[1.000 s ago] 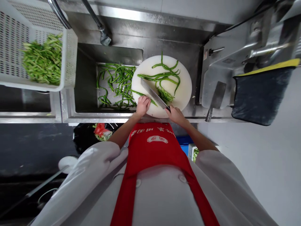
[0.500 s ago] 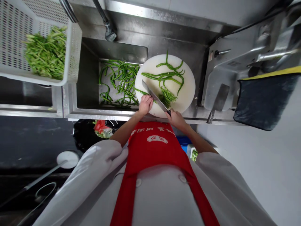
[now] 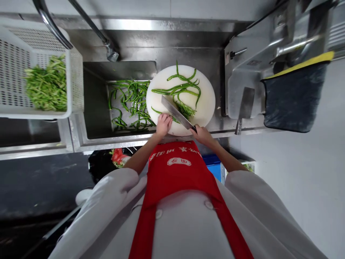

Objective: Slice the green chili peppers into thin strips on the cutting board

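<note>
My right hand (image 3: 202,135) is closed round the dark handle of a kitchen knife (image 3: 175,114). The blade slants up and left across the round white cutting board (image 3: 208,95). Left of the blade, my left hand (image 3: 163,124) presses a long green chili pepper (image 3: 155,110) on the board, its fingers curled near the edge. Just right of the blade lies a heap of sliced green pepper strips (image 3: 185,109). Several whole long green peppers (image 3: 183,86) lie across the upper half of the board.
Left of the board, a steel sink (image 3: 97,97) holds many green peppers (image 3: 134,95), with a faucet (image 3: 111,54) above. A white perforated basket (image 3: 77,79) contains cut green strips (image 3: 47,86). To the right lie a cleaver (image 3: 246,102) and a dark yellow-edged cloth or mitt (image 3: 293,97).
The camera view has shifted and turned slightly. My left hand has drawn a little away from the blade along the pepper. The knife stays over the board in my right hand.
</note>
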{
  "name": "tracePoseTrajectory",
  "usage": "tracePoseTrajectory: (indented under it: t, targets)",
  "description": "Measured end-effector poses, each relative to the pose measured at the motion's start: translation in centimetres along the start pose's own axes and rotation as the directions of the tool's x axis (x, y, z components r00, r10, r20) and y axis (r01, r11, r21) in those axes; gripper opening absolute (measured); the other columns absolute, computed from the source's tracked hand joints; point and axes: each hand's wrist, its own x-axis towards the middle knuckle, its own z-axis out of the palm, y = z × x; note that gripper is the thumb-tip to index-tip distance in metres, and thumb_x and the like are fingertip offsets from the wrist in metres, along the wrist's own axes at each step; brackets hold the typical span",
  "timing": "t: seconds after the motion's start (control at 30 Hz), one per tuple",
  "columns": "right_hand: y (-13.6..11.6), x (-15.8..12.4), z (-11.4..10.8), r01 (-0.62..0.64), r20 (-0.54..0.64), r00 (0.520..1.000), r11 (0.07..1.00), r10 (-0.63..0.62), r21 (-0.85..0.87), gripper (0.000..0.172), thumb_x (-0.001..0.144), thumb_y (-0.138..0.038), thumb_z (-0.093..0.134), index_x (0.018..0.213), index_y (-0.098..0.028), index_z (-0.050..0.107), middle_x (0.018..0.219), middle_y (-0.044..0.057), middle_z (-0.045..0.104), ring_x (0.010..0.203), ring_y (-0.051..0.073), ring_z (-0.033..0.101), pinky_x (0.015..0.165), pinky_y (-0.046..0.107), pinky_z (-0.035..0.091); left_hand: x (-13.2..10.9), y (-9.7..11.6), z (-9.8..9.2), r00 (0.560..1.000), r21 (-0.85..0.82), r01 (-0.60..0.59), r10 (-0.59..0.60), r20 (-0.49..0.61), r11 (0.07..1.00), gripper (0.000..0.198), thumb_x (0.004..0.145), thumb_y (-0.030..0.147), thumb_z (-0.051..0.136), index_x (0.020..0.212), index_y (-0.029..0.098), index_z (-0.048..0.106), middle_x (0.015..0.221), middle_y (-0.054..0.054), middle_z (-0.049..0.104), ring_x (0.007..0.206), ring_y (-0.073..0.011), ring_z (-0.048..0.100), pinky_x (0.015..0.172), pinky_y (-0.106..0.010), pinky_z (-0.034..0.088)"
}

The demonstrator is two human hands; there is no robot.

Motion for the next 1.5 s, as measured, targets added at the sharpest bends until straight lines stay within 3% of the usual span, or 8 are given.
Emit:
tracePoseTrajectory:
  t: [0.13,0.33,0.83,1.07,1.27,1.5]
  targets:
    - [-1.1,-2.4,1.0,0.008,0.027,1.0,0.997,-0.006,-0.074,0.049,0.107,-0.051,0.024,0.122,-0.013,0.051,0.1,0.018,0.072,0.096,0.029,0.07,0.082,0.032,0.047,-0.4,0.9,0.7,0.999,-0.013,0.02,-0.02,0.027,1.0,0.026,0.101,0.033,0.043,0.104,0.02,0.065,0.109,-0.013,0.058,0.111,-0.0284,0.05,0.099,-0.049,0.044]
    - [-3.4,-0.4,0.4,0.028,0.002,1.0,0.996,-0.028,-0.086,0.046,0.107,-0.047,0.026,0.124,-0.012,0.05,0.105,0.02,0.071,0.1,0.03,0.07,0.083,0.032,0.047,-0.5,0.5,0.2,0.999,-0.025,0.015,-0.014,0.036,1.0,0.03,0.103,0.034,0.038,0.106,0.019,0.064,0.109,-0.013,0.059,0.109,-0.0267,0.049,0.097,-0.046,0.044]
    - [-3.6,0.0,-0.1,0.075,0.001,0.997,0.995,-0.075,-0.07,0.049,0.107,-0.048,0.028,0.124,-0.011,0.054,0.105,0.02,0.071,0.102,0.03,0.069,0.087,0.033,0.046,-0.7,0.9,0.2,0.999,-0.02,0.029,-0.029,0.019,0.999,0.029,0.103,0.032,0.039,0.104,0.019,0.065,0.109,-0.012,0.061,0.106,-0.026,0.053,0.096,-0.044,0.045]
    - [-3.9,2.4,0.6,0.058,-0.024,0.998,0.998,-0.059,-0.021,0.046,0.107,-0.048,0.031,0.122,-0.011,0.055,0.11,0.02,0.07,0.106,0.029,0.067,0.088,0.032,0.046,-0.6,-1.2,-1.3,0.999,-0.032,0.049,-0.05,-0.017,0.998,0.029,0.103,0.033,0.039,0.106,0.021,0.065,0.111,-0.012,0.061,0.11,-0.0256,0.052,0.099,-0.045,0.046]
    - [-3.3,0.2,-0.3,0.02,-0.056,0.998,0.996,-0.025,-0.092,0.053,0.107,-0.051,0.026,0.128,-0.011,0.053,0.105,0.021,0.071,0.102,0.031,0.068,0.087,0.034,0.046,-0.2,-1.7,-1.5,1.0,-0.035,0.002,-0.002,0.006,0.999,0.028,0.103,0.03,0.039,0.104,0.02,0.065,0.11,-0.011,0.061,0.111,-0.0248,0.052,0.102,-0.044,0.045]
    - [-6.0,0.5,0.4,0.02,-0.012,1.0,0.997,-0.021,-0.068,0.049,0.107,-0.046,0.026,0.126,-0.01,0.053,0.111,0.021,0.07,0.105,0.03,0.068,0.089,0.034,0.046,-0.4,-1.6,-1.4,1.0,0.004,-0.003,0.003,-0.003,1.0,0.029,0.102,0.028,0.038,0.108,0.019,0.065,0.109,-0.012,0.063,0.108,-0.025,0.054,0.098,-0.044,0.047]
